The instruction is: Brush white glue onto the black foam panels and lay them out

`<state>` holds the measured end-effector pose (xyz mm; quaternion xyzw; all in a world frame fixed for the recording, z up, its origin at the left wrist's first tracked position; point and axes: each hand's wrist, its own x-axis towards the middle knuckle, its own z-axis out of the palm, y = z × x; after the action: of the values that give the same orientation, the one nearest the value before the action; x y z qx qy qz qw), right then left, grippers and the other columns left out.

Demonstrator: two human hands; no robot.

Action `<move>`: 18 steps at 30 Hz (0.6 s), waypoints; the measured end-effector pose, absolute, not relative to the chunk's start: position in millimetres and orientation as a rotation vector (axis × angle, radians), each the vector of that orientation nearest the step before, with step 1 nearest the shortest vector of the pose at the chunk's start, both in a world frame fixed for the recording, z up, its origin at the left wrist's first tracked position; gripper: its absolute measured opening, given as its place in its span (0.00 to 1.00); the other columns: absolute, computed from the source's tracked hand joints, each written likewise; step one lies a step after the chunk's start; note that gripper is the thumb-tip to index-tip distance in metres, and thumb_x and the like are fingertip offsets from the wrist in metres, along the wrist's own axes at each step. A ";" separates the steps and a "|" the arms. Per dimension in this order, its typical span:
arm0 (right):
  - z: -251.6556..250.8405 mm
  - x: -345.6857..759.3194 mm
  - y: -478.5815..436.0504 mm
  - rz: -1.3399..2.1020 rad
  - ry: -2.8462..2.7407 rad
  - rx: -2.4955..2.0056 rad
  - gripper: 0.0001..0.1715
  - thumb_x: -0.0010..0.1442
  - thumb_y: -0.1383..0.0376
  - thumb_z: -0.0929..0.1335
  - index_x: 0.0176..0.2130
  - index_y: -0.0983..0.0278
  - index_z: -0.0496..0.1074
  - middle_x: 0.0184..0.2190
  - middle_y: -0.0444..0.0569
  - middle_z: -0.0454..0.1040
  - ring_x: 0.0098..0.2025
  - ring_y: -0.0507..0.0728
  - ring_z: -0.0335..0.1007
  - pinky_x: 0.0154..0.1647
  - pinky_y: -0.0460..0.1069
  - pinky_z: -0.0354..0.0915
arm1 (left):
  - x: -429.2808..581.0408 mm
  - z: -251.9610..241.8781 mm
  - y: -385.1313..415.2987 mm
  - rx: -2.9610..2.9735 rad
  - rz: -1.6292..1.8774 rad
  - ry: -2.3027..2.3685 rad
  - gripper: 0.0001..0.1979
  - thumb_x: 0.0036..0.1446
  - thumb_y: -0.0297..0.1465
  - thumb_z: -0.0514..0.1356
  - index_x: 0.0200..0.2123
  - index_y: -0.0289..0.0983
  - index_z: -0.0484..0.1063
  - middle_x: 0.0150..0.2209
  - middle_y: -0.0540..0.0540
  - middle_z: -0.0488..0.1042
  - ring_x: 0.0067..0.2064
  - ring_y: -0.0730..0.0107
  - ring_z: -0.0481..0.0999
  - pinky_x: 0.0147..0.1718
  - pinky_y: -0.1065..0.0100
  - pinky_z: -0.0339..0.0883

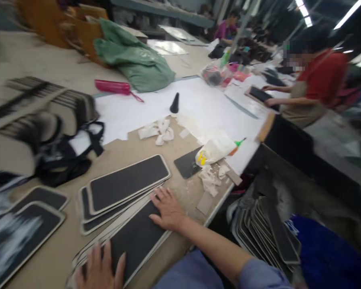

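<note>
Both hands lie open on the near stack of dark, pale-edged panels (138, 237), with neither gripping anything. The left hand (100, 267) rests at the stack's closer end, fingers slightly spread and partly cut off by the bottom edge of the view. The right hand (168, 208) lies palm down across the stack's farther end, thumb apart from the fingers, its forearm reaching in from the right out of a blue-grey sleeve (261, 275). The near stack sits slightly fanned on the worktop (183, 196), pale edges showing along its left side.

Just beyond and left of the near stack is a second stack of similar panels (128, 184). Farther left of the near stack lie two loose panels (37, 224), the closer one with a whitish, blurred patch over its face. Beyond these, also to the left of the near stack, are a row of pale, dark-edged pieces (45, 116) and a tangle of black straps (63, 160).

Past the far end of the near stack are white twisted scraps (159, 131), a black cone (175, 104), a pink case (112, 86) and a green sack (135, 58). To the right of that far end, a whitish bag (218, 150) partly covers a small dark piece (186, 162). Well beyond the near stack, on the right, a co-worker in a red top (325, 76) holds a dark panel (260, 94). Lower down, right of the near stack, more panels (255, 233) lean together beside blue cloth (325, 249).
</note>
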<state>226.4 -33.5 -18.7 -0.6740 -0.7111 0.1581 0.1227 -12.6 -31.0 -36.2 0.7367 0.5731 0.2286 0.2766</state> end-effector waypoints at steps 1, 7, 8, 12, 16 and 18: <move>-24.2 226.4 -34.1 0.424 -2.061 -1.951 0.38 0.57 0.49 0.59 0.60 0.66 0.51 0.60 0.56 0.52 0.63 0.62 0.39 0.60 0.61 0.42 | -20.4 -34.6 -35.0 2.001 0.624 1.599 0.28 0.57 0.41 0.49 0.60 0.43 0.49 0.61 0.43 0.52 0.62 0.54 0.47 0.58 0.44 0.37; -56.3 246.6 -28.8 0.121 -1.913 -1.961 0.25 0.62 0.60 0.57 0.55 0.71 0.59 0.54 0.62 0.60 0.59 0.62 0.50 0.54 0.59 0.55 | -60.3 -37.7 -72.7 1.768 0.729 2.033 0.27 0.59 0.38 0.45 0.59 0.31 0.51 0.59 0.36 0.55 0.61 0.58 0.52 0.58 0.54 0.48; -56.6 250.2 -27.1 0.099 -1.934 -1.938 0.25 0.61 0.60 0.57 0.53 0.71 0.61 0.53 0.62 0.61 0.58 0.63 0.51 0.53 0.59 0.57 | -62.9 -39.9 -82.0 1.680 0.713 2.079 0.27 0.58 0.39 0.45 0.58 0.31 0.54 0.59 0.36 0.56 0.61 0.57 0.53 0.58 0.55 0.48; -47.4 254.5 -21.6 0.061 -2.036 -1.883 0.20 0.60 0.62 0.58 0.49 0.68 0.65 0.52 0.61 0.63 0.56 0.63 0.54 0.52 0.59 0.58 | -59.5 -47.6 -109.1 1.442 0.702 2.090 0.25 0.57 0.39 0.46 0.54 0.31 0.60 0.57 0.36 0.59 0.60 0.58 0.56 0.58 0.56 0.49; -43.3 251.8 -17.6 0.049 -2.065 -1.908 0.18 0.59 0.64 0.58 0.47 0.68 0.65 0.49 0.60 0.65 0.53 0.62 0.57 0.51 0.58 0.57 | -51.6 -42.5 -109.1 1.354 0.767 2.080 0.22 0.56 0.38 0.48 0.51 0.34 0.63 0.56 0.36 0.61 0.58 0.56 0.58 0.56 0.54 0.53; -44.7 253.0 -15.2 0.035 -2.057 -1.984 0.20 0.58 0.62 0.59 0.47 0.71 0.64 0.45 0.61 0.67 0.49 0.63 0.60 0.48 0.58 0.59 | -50.9 -35.1 -103.5 1.339 0.797 2.129 0.20 0.54 0.37 0.49 0.46 0.33 0.66 0.51 0.36 0.65 0.55 0.54 0.62 0.54 0.52 0.56</move>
<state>253.0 -15.2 -44.7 -0.6872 -0.7125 0.0122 0.1412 -50.9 -103.5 -35.1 0.4915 0.7816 0.2925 0.2490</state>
